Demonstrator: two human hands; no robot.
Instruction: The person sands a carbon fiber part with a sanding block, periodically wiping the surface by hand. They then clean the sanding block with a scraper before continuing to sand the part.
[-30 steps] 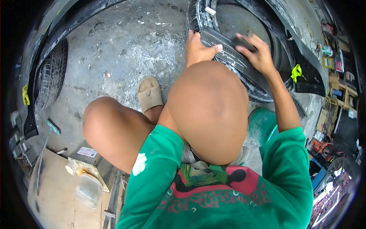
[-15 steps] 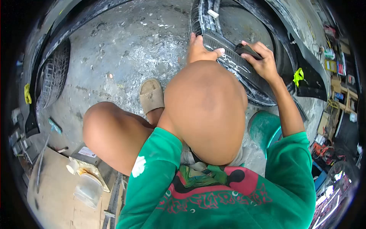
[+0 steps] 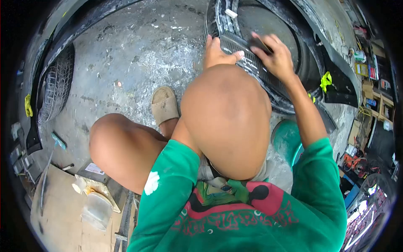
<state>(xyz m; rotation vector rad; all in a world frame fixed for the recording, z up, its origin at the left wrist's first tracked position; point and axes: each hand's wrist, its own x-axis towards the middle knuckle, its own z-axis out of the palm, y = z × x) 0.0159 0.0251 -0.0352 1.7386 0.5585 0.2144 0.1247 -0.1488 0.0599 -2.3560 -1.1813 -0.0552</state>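
A dark, finely ribbed panel [image 3: 252, 64] with pale marks lies slanted beyond my raised knee. My left hand [image 3: 219, 53] rests on its upper left end, thumb and fingers spread. Pinched between the thumb and fingers of my right hand [image 3: 277, 56] is a dark flat block [image 3: 261, 44], which is over the panel's upper edge. The right fingers are slightly blurred. Beneath the panel is a black curved part [image 3: 280, 100] with whitish smears. A small white piece [image 3: 231, 13] sits on a dark strip above my left hand.
A teal bucket [image 3: 287, 138] stands right of my knee. A large black curved bumper [image 3: 336, 80] arches around the work area. At the left are a tire [image 3: 58, 84], a teal-headed scraper [image 3: 59, 140] and cardboard [image 3: 58, 201] holding a clear container [image 3: 97, 211]. Cluttered shelves line the right.
My right hand has moved up and left along the panel with the dark block. My left hand stays on the panel's end. The view has shifted slightly.
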